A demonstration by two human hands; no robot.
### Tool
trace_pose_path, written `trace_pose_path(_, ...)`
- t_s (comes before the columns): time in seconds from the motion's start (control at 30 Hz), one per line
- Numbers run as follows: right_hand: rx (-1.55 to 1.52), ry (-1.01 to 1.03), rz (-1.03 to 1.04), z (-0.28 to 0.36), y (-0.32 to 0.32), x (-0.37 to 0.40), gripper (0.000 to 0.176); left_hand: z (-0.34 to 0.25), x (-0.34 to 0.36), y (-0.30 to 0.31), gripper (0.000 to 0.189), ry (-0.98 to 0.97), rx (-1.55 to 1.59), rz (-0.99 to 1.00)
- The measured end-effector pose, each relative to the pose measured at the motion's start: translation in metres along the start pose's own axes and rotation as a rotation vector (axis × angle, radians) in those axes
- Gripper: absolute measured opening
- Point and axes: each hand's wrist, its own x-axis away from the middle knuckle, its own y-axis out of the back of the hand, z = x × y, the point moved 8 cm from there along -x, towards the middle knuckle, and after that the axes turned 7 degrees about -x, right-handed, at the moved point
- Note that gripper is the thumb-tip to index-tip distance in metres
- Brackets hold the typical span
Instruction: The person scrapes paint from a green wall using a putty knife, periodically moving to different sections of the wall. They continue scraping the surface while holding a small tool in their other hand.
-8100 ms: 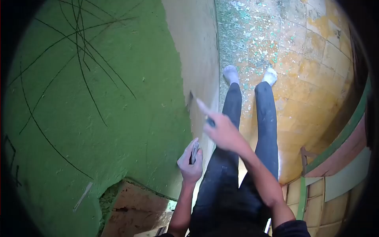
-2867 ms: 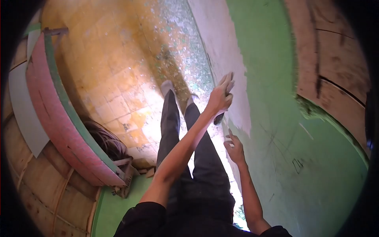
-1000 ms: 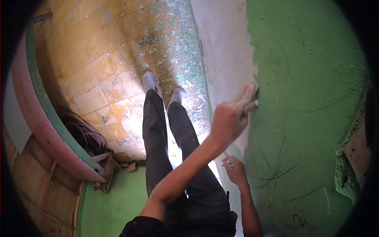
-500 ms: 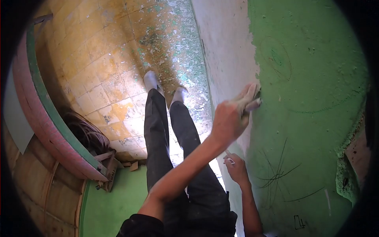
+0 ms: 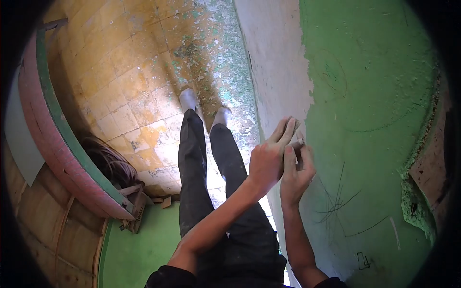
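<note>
My left hand (image 5: 269,158) is closed, its fingers stretched along a small dusty grey, scraper-like tool (image 5: 298,143) that is mostly hidden. Close against it, my right hand (image 5: 298,173) has its thumb and fingers curled together at the tool's lower end. Whether it grips the tool or another small thing cannot be made out. Both hands are in front of the wall, near the ragged border between the bare pale strip (image 5: 276,62) and the green paint (image 5: 370,86).
Paint flakes (image 5: 211,53) litter the yellow tiled floor (image 5: 115,91) along the wall's foot. To the left stand a curved pink and green panel (image 5: 53,139), a coil of dark cable or hose (image 5: 108,161) and a wooden crate (image 5: 138,209). A broken wall edge (image 5: 418,201) is at the right.
My left hand has drawn back from the paint border, down and to the left. My right hand has risen from below to meet it at the tool.
</note>
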Motion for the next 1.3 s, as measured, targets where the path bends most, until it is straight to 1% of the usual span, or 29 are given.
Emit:
trace_pose_path(0.03, 0.044, -0.021, -0.018, 0.000, -0.001, 0.000, 0.039, 0.005, 0.004, -0.001, 0.063, 0.017, 0.000, 0.025)
trace_pose_path(0.1, -0.008, -0.037, -0.033, -0.002, -0.003, 0.003, 0.033, 0.012, 0.010, 0.000, 0.062, -0.039, 0.106, -0.043)
trace_pose_path(0.13, -0.032, -0.045, -0.044, -0.003, -0.002, 0.004, 0.030, 0.017, 0.014, -0.002, 0.056, -0.008, 0.149, -0.021)
trace_pose_path(0.17, -0.050, 0.013, -0.079, 0.002, 0.002, 0.005, 0.027, 0.021, 0.017, -0.004, 0.050, 0.024, 0.191, 0.000)
trace_pose_path(0.23, -0.083, 0.131, -0.150, 0.012, 0.014, 0.005, 0.021, 0.032, 0.025, -0.003, 0.029, 0.207, 0.250, 0.148)
trace_pose_path(0.33, -0.032, 0.226, -0.114, 0.035, 0.035, 0.019, 0.015, 0.073, 0.044, -0.020, 0.026, 0.724, 0.558, 0.343)
trace_pose_path(0.37, -0.002, 0.288, -0.086, 0.049, 0.037, 0.026, 0.014, 0.080, 0.040, -0.021, 0.034, 0.773, 0.603, 0.359)
trace_pose_path(0.4, 0.006, 0.252, -0.052, 0.045, 0.041, 0.032, 0.014, 0.078, 0.027, -0.020, 0.040, 0.759, 0.669, 0.346)
trace_pose_path(0.47, 0.024, 0.177, 0.017, 0.033, 0.052, 0.044, 0.015, 0.071, -0.001, -0.015, 0.064, 0.731, 0.800, 0.322)
trace_pose_path(0.5, -0.003, 0.118, 0.001, 0.026, 0.057, 0.048, 0.015, 0.071, -0.014, -0.020, 0.067, 0.683, 0.863, 0.307)
trace_pose_path(0.57, 0.053, 0.081, 0.046, 0.019, 0.065, 0.050, 0.015, 0.071, -0.033, -0.031, 0.073, 0.583, 0.987, 0.272)
trace_pose_path(0.67, 0.097, 0.039, 0.081, 0.013, 0.065, 0.047, 0.013, 0.048, -0.039, -0.007, 0.077, 0.482, 0.832, 0.246)
trace_pose_path(0.7, 0.102, 0.026, 0.085, 0.012, 0.063, 0.045, 0.013, 0.041, -0.040, -0.002, 0.079, 0.420, 0.751, 0.282)
trace_pose_path(0.77, 0.194, 0.061, 0.167, 0.015, 0.054, 0.043, 0.011, 0.027, -0.040, 0.005, 0.084, 0.292, 0.590, 0.349)
trace_pose_path(0.8, 0.244, 0.078, 0.210, 0.016, 0.050, 0.043, 0.010, 0.021, -0.040, 0.005, 0.085, 0.258, 0.592, 0.365)
trace_pose_path(0.87, 0.198, 0.032, 0.194, 0.012, 0.048, 0.044, 0.010, 0.012, -0.037, 0.006, 0.086, 0.197, 0.593, 0.391)
trace_pose_path(1.0, 0.162, 0.010, 0.178, 0.005, 0.049, 0.042, 0.010, 0.005, -0.036, 0.000, 0.087, 0.222, 0.478, 0.381)
trace_pose_path(1.1, 0.136, -0.031, 0.166, -0.001, 0.049, 0.042, 0.012, 0.003, -0.040, 0.002, 0.084, 0.133, 0.427, 0.286)
trace_pose_path(1.2, 0.108, -0.096, 0.254, -0.014, 0.048, 0.046, 0.009, 0.008, -0.020, -0.005, 0.080, 0.130, 0.335, 0.298)
trace_pose_path(1.3, 0.159, -0.090, 0.285, -0.016, 0.048, 0.046, 0.010, 0.001, -0.018, -0.001, 0.080, 0.119, 0.323, 0.218)
